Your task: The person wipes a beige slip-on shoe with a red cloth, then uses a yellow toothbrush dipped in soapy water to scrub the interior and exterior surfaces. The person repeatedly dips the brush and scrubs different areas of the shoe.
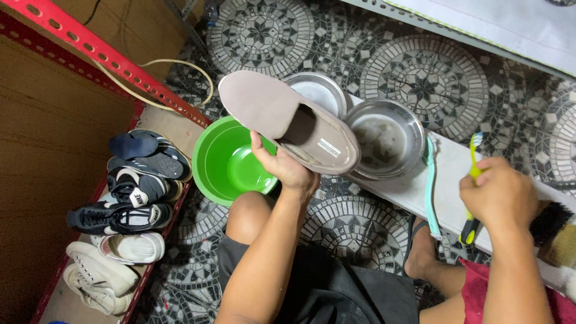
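Observation:
My left hand (pixel 285 165) grips a beige slip-on shoe (pixel 282 117) by its side and holds it up over a green plastic basin (pixel 210 165), opening toward me. To the right, my right hand (pixel 498 195) rests closed on a yellow-green toothbrush (pixel 474 180) that lies on a white board (pixel 414 189). A teal toothbrush (pixel 430 192) lies on the same board, just left of that hand.
Two steel bowls (pixel 387 138) (pixel 321 90) stand behind the shoe. A black-bristled brush (pixel 552 222) lies at the right edge. Several pairs of shoes (pixel 129 207) fill a low red metal rack (pixel 90 48) on the left. My bent knees sit on the mosaic tile floor (pixel 420 78).

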